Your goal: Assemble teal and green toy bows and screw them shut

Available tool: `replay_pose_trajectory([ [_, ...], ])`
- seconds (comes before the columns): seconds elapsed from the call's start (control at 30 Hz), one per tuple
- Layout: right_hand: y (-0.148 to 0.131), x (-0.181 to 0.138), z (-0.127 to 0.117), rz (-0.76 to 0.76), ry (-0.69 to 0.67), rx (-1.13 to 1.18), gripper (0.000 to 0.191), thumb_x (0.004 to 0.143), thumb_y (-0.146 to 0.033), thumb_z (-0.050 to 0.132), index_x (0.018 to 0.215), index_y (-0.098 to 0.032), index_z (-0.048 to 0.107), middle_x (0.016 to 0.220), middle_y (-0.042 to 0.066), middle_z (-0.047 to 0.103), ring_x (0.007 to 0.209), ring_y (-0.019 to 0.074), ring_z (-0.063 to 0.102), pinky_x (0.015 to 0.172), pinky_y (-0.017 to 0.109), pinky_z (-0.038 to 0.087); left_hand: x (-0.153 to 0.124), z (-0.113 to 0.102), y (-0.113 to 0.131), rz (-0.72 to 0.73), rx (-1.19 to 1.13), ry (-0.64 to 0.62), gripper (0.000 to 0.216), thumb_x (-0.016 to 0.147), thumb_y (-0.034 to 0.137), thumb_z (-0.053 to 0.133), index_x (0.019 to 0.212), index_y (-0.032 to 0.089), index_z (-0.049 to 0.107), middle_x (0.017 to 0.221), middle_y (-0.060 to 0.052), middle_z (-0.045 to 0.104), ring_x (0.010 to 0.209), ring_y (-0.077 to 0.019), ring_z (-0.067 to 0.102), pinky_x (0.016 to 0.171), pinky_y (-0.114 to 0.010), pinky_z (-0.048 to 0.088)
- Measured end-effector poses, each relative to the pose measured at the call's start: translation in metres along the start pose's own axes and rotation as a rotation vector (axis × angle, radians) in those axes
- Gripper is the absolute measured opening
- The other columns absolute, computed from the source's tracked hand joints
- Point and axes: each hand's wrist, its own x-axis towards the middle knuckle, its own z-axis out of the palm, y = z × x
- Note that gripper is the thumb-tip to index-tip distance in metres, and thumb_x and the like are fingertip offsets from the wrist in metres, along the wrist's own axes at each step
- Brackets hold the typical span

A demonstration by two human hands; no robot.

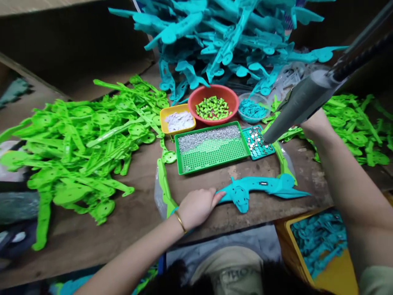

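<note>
My left hand [196, 207] is closed around the left end of a long turquoise plastic part [260, 185], which lies across the table before me. A small dark insert shows in its top. My right hand [317, 123], partly hidden, grips a dark electric screwdriver [302, 96] hanging from above. It slants down to the left, its lower end over a small teal tray [266, 152] of shiny metal discs. Whether it touches the discs, I cannot tell. Left of that tray sits a green perforated tray [211, 157] with many tiny silvery pieces, probably screws.
Heaps of lime-green parts [82, 135] lie left and right; turquoise parts [227, 41] pile up at the back. Behind the trays stand a yellow tub [162, 121], a red bowl [192, 104] and a clear bowl [268, 107]. A yellow crate [337, 270] is at lower right.
</note>
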Motion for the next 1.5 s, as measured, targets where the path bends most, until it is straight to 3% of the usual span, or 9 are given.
replay_pose_trajectory([
  [0.13,0.007,-0.072,-0.005,0.359,-0.055,0.276,0.025,0.068,-0.038,0.076,0.072,-0.018,0.062,0.057,-0.002,0.061,0.039,0.0063,0.047,0.038,0.022,0.039,0.004,0.002,-0.001,0.012,-0.032,0.003,0.064,0.097,0.056,0.013,0.095,0.019,0.065,0.087,-0.014,0.073,0.083,-0.0315,0.071,0.07,-0.039,0.05],
  [0.37,-0.028,-0.123,0.031,0.413,-0.61,0.379,0.034,0.06,-0.032,0.083,0.088,-0.016,0.071,0.075,0.003,0.073,0.067,0.0149,0.068,0.063,0.028,0.058,0.007,0.004,0.0,0.012,0.018,-0.005,0.066,0.097,0.058,0.011,0.096,0.018,0.065,0.087,-0.015,0.072,0.083,-0.0333,0.07,0.069,-0.038,0.048],
  [0.6,-0.026,-0.109,0.028,0.207,-0.904,0.163,0.022,0.072,-0.039,0.072,0.081,-0.018,0.069,0.069,0.0,0.07,0.063,0.0126,0.065,0.061,0.025,0.052,0.004,0.004,0.004,-0.004,0.04,0.036,0.065,0.097,0.057,0.012,0.096,0.019,0.064,0.087,-0.013,0.072,0.083,-0.0304,0.07,0.069,-0.036,0.047],
  [0.87,-0.047,-0.09,0.043,-0.369,-1.165,-0.304,0.01,0.081,-0.026,0.065,0.079,-0.02,0.072,0.081,0.002,0.064,0.075,0.0121,0.056,0.068,0.025,0.04,0.005,0.007,0.003,-0.046,0.038,0.033,0.066,0.096,0.06,0.012,0.096,0.02,0.064,0.086,-0.012,0.072,0.082,-0.0279,0.07,0.069,-0.034,0.046],
  [1.1,-0.053,-0.079,0.052,-0.337,-1.418,-0.392,0.007,0.079,-0.021,0.065,0.08,-0.021,0.072,0.08,-0.001,0.062,0.071,0.0105,0.054,0.063,0.023,0.038,0.003,0.009,0.002,-0.041,0.064,0.038,0.068,0.096,0.06,0.01,0.099,0.019,0.064,0.086,-0.013,0.072,0.082,-0.0291,0.07,0.067,-0.034,0.046],
  [1.2,-0.042,-0.083,0.048,-0.333,-1.398,-0.296,0.008,0.08,-0.025,0.066,0.083,-0.02,0.072,0.085,0.0,0.06,0.073,0.0106,0.054,0.067,0.023,0.04,0.003,0.009,0.003,-0.039,0.07,0.04,0.069,0.096,0.06,0.009,0.101,0.019,0.064,0.087,-0.014,0.072,0.082,-0.0302,0.07,0.067,-0.035,0.046],
  [1.3,-0.026,-0.094,0.045,-0.24,-1.24,-0.235,0.015,0.078,-0.03,0.069,0.088,-0.019,0.07,0.089,0.002,0.059,0.077,0.0128,0.055,0.07,0.026,0.043,0.003,0.009,0.004,-0.045,0.076,0.046,0.068,0.096,0.059,0.01,0.102,0.018,0.064,0.088,-0.014,0.073,0.083,-0.0307,0.07,0.069,-0.036,0.047],
  [1.4,-0.013,-0.102,0.046,-0.001,-1.083,-0.126,0.048,0.069,-0.037,0.076,0.11,-0.018,0.061,0.093,0.004,0.062,0.081,0.0157,0.058,0.071,0.028,0.046,0.003,0.01,0.004,-0.041,0.088,0.038,0.069,0.096,0.06,0.01,0.103,0.017,0.064,0.086,-0.015,0.072,0.082,-0.0328,0.07,0.067,-0.037,0.048],
  [1.5,-0.008,-0.099,0.049,0.125,-1.136,-0.144,0.062,0.063,-0.044,0.079,0.115,-0.017,0.059,0.094,0.005,0.066,0.084,0.0178,0.061,0.072,0.029,0.047,0.004,0.013,0.004,-0.049,0.118,0.044,0.07,0.096,0.06,0.01,0.101,0.017,0.064,0.083,-0.015,0.072,0.08,-0.0342,0.07,0.064,-0.037,0.047],
])
